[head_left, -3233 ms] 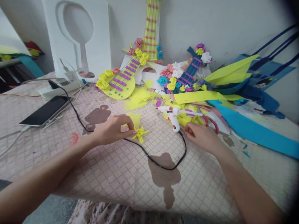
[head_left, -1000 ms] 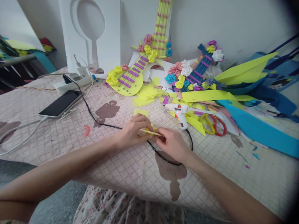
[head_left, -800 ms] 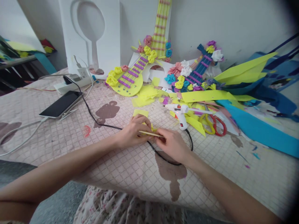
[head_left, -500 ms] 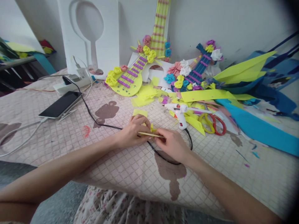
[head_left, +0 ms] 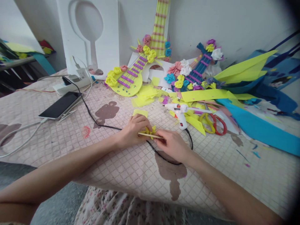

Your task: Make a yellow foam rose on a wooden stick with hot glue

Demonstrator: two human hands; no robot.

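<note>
My left hand (head_left: pixel 136 131) is closed, its fingertips pinching a small piece of crumpled yellow crepe paper (head_left: pixel 152 129). Across the near side of that paper runs a thin wooden stick (head_left: pixel 150 135), its right end held in the closed fingers of my right hand (head_left: pixel 172 142). Both hands are low over the table, with the fingers almost meeting. Just beyond them lies a flat square of yellow paper (head_left: pixel 140 112). A white glue gun (head_left: pixel 180 114) lies on its side past my right hand, and its black cord passes beneath my hands.
Yellow-and-red scissors (head_left: pixel 213 123) lie right of the glue gun, near paper scraps and a blue strip (head_left: pixel 260 125). Behind are a yellow paper guitar (head_left: pixel 128 81) and a blue one (head_left: pixel 199 70) with paper flowers. A phone (head_left: pixel 60 105) and power strip (head_left: pixel 72 84) are at left.
My left fingers have shifted slightly, and more of the yellow crepe paper shows between my hands. The stick stays in my right hand; the things on the table have not moved.
</note>
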